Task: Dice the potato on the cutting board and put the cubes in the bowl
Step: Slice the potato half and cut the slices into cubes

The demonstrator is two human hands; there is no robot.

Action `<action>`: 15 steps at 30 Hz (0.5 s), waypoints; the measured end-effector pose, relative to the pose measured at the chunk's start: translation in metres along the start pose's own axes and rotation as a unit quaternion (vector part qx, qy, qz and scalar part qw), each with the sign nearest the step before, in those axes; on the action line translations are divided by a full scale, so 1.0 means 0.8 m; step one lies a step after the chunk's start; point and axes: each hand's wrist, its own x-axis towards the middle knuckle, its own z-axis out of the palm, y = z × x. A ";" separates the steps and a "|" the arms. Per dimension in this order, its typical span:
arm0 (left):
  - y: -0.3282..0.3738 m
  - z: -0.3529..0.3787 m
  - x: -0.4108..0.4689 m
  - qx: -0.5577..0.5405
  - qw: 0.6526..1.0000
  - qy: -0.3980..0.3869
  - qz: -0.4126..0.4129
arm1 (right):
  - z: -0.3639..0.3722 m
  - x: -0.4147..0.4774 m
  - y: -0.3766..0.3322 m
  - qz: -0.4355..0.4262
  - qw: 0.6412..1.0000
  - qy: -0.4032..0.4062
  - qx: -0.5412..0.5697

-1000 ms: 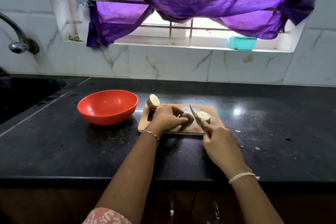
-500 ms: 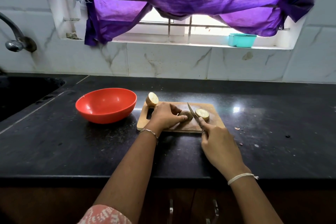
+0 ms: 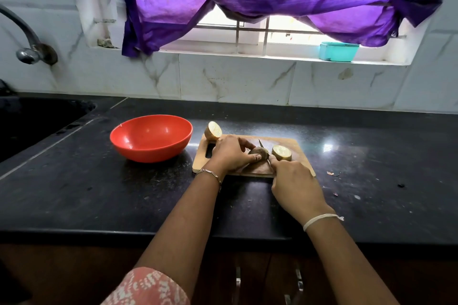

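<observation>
A wooden cutting board (image 3: pixel 298 147) lies on the black counter. My left hand (image 3: pixel 231 152) holds a brown-skinned potato piece (image 3: pixel 259 151) down on it, skin side up. My right hand (image 3: pixel 295 184) grips a knife (image 3: pixel 264 147) whose blade is sunk into that piece, only its tip showing above. A cut potato piece (image 3: pixel 282 153) lies just right of the blade, pale face up. Another cut piece (image 3: pixel 213 131) stands at the board's far left corner. The red bowl (image 3: pixel 151 136) sits left of the board and looks empty.
A dark sink (image 3: pixel 37 121) with a tap (image 3: pixel 26 53) lies at the far left. A teal box (image 3: pixel 338 51) stands on the window sill under a purple curtain. Small scraps (image 3: pixel 332 173) dot the counter right of the board.
The knife blade has gone lower into the potato piece under my left hand. Both hands stay in place on the board.
</observation>
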 end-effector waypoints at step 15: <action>-0.002 0.006 0.003 -0.017 1.000 0.026 0.002 | 0.009 -0.019 0.008 0.022 0.993 0.067 0.092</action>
